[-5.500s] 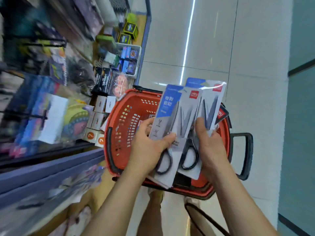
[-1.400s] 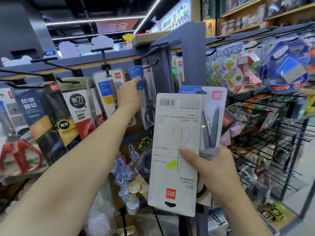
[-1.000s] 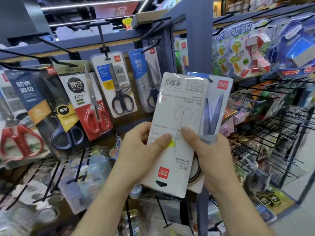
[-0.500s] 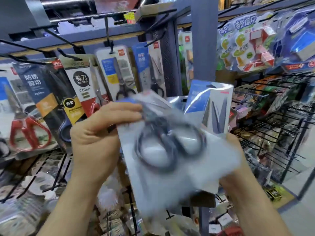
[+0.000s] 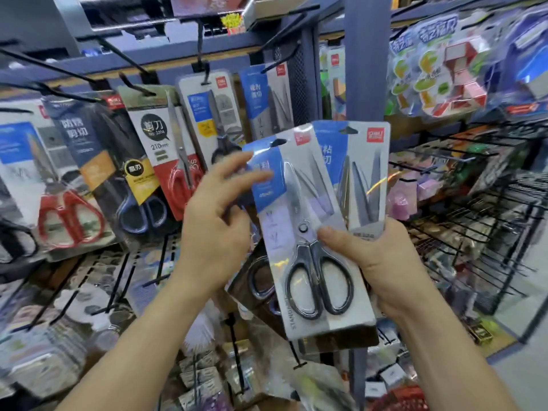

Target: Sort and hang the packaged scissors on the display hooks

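Note:
My right hand (image 5: 373, 259) grips two scissors packs, thumb pressed on the front one. The front pack (image 5: 308, 232) faces me, blue label at upper left, black-handled scissors inside. A second pack (image 5: 364, 173) with grey blades stands behind it to the right. My left hand (image 5: 219, 221) is spread beside the front pack's left edge, fingertips touching its blue label near the top. Black display hooks (image 5: 204, 69) stick out of the blue rail above. Packs of scissors hang there: a black-handled pack (image 5: 213, 123), a blue and grey pack (image 5: 267, 99), a red-handled pack (image 5: 166, 149).
A blue upright post (image 5: 367, 63) stands behind the held packs. Toy blister packs (image 5: 439, 66) hang at upper right. Black wire racks (image 5: 480, 226) jut out on the right. A red basket rim (image 5: 400, 398) shows at the bottom. Small goods fill the lower shelves at left.
The front pack has been turned from its white back, upside down, to face me upright. My left hand let go of it and now lies spread at its left edge.

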### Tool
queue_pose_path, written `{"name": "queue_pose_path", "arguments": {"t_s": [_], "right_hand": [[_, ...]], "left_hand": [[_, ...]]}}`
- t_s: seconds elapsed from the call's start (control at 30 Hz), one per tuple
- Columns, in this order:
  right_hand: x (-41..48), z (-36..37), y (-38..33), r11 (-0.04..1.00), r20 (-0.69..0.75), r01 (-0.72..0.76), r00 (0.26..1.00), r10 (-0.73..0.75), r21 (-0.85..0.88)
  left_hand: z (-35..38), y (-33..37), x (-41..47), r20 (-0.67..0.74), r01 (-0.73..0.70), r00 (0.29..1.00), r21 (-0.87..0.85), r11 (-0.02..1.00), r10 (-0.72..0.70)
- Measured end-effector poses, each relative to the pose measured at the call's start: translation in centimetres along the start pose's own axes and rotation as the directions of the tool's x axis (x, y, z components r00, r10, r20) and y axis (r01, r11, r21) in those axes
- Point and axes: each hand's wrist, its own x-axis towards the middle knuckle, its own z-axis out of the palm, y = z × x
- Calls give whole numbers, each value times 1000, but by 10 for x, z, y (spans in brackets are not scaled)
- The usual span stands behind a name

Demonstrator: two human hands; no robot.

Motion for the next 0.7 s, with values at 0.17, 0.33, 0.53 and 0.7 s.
{"name": "queue_pose_path", "arguments": {"t_s": [0.17,0.33,0.53,0.7], "right_hand": [[-2,7,-4,998,-20,45,999,-46,-40],[-3,12,-3,1000,-56,-18,998,19,16],[-1,14,-1,1000,-170,22,985,-21,5],[0,9,-2,1000,-181,26,983,-27,-7]], "left_hand": [[6,4,48,77,482,865,-411,774,-497],[24,-1,47,105,536,790,-595,599,-604],[3,-7,45,-11,410,768,-759,505,-641],[-36,-16,35,-177,396,823,-504,768,-540]]}}
